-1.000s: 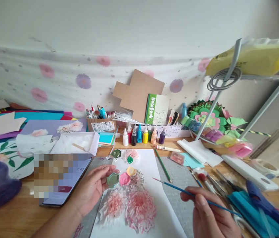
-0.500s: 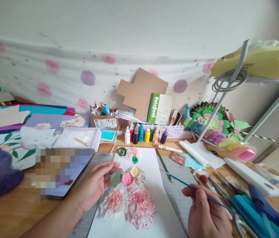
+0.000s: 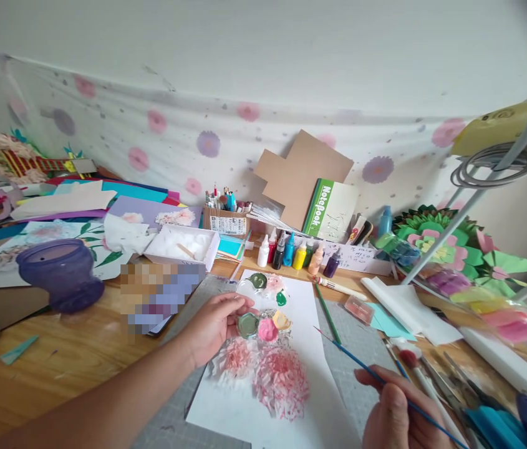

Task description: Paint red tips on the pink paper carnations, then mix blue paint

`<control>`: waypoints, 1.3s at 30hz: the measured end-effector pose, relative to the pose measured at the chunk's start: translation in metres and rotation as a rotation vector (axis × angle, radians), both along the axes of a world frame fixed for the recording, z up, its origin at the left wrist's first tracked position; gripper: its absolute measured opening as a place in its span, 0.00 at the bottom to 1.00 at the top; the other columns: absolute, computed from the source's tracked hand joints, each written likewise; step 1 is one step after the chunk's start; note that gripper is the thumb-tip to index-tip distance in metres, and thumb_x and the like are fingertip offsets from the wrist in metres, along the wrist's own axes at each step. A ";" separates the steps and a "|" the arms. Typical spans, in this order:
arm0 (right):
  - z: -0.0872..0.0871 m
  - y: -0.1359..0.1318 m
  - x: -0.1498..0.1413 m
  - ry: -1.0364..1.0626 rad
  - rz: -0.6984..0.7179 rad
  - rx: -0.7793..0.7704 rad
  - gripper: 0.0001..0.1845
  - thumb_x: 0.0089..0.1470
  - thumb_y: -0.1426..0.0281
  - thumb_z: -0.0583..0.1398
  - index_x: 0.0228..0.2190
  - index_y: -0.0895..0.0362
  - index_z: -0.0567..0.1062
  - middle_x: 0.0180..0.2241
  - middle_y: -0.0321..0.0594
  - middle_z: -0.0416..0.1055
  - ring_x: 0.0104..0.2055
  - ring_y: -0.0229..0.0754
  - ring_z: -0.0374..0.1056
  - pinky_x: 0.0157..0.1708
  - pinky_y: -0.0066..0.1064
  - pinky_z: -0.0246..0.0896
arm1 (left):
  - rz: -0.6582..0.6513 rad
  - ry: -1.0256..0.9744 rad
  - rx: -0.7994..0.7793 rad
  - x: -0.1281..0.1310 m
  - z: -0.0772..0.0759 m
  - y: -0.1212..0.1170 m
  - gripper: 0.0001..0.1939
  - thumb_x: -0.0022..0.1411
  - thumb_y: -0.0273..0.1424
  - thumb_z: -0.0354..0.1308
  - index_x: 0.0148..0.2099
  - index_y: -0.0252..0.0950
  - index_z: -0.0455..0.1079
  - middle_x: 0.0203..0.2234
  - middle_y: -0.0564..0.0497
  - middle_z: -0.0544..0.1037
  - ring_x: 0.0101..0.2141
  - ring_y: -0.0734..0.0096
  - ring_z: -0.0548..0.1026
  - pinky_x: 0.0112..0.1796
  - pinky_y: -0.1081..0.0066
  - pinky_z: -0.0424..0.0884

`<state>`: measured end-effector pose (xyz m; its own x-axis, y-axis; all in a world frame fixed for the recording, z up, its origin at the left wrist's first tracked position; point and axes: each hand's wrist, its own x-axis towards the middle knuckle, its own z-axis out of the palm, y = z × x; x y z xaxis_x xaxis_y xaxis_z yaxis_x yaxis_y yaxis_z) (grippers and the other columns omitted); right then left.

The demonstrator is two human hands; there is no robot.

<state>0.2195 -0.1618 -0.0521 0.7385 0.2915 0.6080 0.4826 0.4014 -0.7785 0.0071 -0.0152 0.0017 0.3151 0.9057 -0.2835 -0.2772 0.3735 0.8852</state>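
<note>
My left hand [image 3: 214, 324] lies at the left edge of a white sheet [image 3: 272, 405] and pinches a small clear palette [image 3: 263, 324] with green, pink and yellow paint wells. Two pink painted paper flowers [image 3: 270, 374] lie on the sheet just below the palette. My right hand [image 3: 396, 415], at the lower right, is closed round a thin blue paintbrush [image 3: 370, 374] whose tip points up and left toward the sheet. The sheet rests on a grey cutting mat [image 3: 357, 349].
A row of small paint bottles [image 3: 298, 252] stands behind the sheet, with a green notebook [image 3: 331, 209] and cardboard against the wall. A purple pot [image 3: 60, 274] sits at left. Paper flowers [image 3: 436, 243] and a metal rack [image 3: 488, 193] fill the right. Tools [image 3: 436, 380] lie by my right hand.
The view has swung left, so everything sits further right in the picture and the purple pot shows fully. My hands keep their hold on the palette and the brush.
</note>
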 end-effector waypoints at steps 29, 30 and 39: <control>0.026 0.028 -0.025 -0.341 0.351 0.140 0.08 0.61 0.77 0.58 0.39 0.55 0.75 0.29 0.36 0.75 0.30 0.39 0.73 0.30 0.34 0.68 | -0.011 0.033 0.056 0.005 -0.001 -0.003 0.06 0.52 0.30 0.67 0.33 0.32 0.80 0.28 0.44 0.83 0.29 0.66 0.78 0.27 0.71 0.76; 0.026 0.028 -0.025 -0.364 0.357 0.130 0.08 0.61 0.78 0.58 0.40 0.55 0.75 0.29 0.36 0.75 0.30 0.40 0.73 0.29 0.34 0.68 | -0.010 0.031 0.057 0.005 -0.001 -0.003 0.06 0.52 0.30 0.67 0.33 0.32 0.80 0.28 0.44 0.83 0.29 0.66 0.78 0.27 0.71 0.76; 0.027 0.024 -0.025 -0.408 0.375 0.037 0.08 0.59 0.80 0.59 0.37 0.56 0.75 0.28 0.35 0.74 0.28 0.38 0.71 0.28 0.32 0.66 | -0.014 0.008 0.062 0.005 0.000 -0.003 0.08 0.52 0.31 0.67 0.33 0.31 0.80 0.29 0.42 0.83 0.29 0.64 0.78 0.27 0.70 0.75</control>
<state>0.1944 -0.1375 -0.0247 0.2908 0.4624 0.8376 0.5610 0.6268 -0.5408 0.0123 -0.0186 0.0016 0.3264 0.9170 -0.2293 -0.2654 0.3217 0.9089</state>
